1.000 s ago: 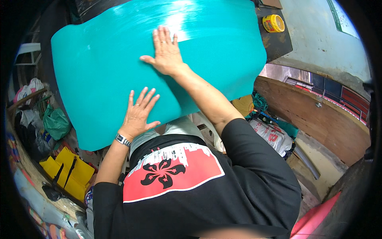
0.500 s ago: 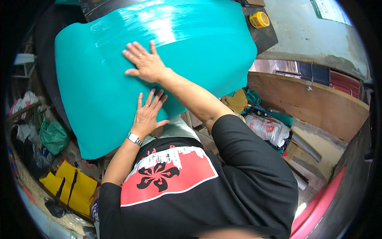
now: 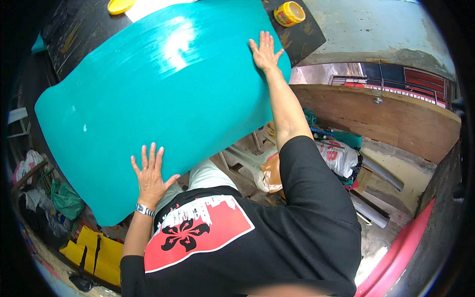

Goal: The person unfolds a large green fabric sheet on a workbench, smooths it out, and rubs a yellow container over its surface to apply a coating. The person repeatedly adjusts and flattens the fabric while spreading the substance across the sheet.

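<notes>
A large teal sheet (image 3: 163, 104) lies over a dark work table (image 3: 79, 42), and its near part hangs past the table edge toward me. Along its far side runs a glossy, wet-looking band with streaks. My left hand (image 3: 151, 178) rests on the near edge of the sheet with fingers spread. At the far right end of the sheet, my right hand (image 3: 266, 53) lies flat, fingers apart. Neither hand holds anything. Just beyond the right hand a yellow tub (image 3: 289, 14) stands on the table.
A yellow lid (image 3: 120, 6) lies on the table at the far left. On the right stands a wooden board (image 3: 366, 109), with a white sack (image 3: 337, 157) beside it. Yellow material (image 3: 94, 252) and a green bag (image 3: 67, 200) sit at lower left. A white plastic chair (image 3: 250, 163) is below the sheet.
My right hand has moved from the sheet's middle to its far right end. The left hand has shifted left and nearer. The sheet now sits further left in view, and the yellow lid shows.
</notes>
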Tool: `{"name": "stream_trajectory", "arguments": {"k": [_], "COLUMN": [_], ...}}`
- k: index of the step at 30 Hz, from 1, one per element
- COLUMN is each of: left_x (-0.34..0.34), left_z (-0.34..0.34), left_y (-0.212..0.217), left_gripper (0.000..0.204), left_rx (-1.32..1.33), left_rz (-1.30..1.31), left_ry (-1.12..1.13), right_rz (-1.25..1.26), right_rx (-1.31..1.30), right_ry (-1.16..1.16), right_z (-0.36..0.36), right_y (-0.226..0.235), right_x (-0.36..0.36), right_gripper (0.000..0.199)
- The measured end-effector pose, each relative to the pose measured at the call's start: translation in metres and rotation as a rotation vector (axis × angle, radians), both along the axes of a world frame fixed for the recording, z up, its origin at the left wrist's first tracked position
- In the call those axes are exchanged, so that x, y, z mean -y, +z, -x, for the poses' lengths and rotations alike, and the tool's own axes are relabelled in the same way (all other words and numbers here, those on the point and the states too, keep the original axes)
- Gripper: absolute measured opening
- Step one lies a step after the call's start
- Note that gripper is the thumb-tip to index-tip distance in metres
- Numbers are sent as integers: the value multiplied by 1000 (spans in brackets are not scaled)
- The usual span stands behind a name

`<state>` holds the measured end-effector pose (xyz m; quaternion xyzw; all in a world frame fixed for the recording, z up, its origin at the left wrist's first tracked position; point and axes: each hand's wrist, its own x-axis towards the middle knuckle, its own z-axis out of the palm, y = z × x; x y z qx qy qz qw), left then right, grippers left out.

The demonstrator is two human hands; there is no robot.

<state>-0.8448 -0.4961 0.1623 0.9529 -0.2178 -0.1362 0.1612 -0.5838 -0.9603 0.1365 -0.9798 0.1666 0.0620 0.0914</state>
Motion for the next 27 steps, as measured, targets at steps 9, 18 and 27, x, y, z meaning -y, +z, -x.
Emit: {"name": "stream_trajectory", "arguments": {"k": [9, 18, 27], "left_x": [49, 62, 65], "left_z": [-11, -19, -22], "left_y": [-11, -18, -16], "left_gripper": [105, 112, 111], "left_rx": [125, 148, 134], "left_rz": [-129, -179, -164], "left_ry": [255, 363, 404], "right_rz": [-280, -147, -455], "right_rx": [437, 19, -567], "right_ry": [-184, -250, -51], "right_z": [-98, -201, -106], "right_y": [72, 60, 106], "right_x": [156, 195, 132], "right_gripper": [70, 98, 97]}}
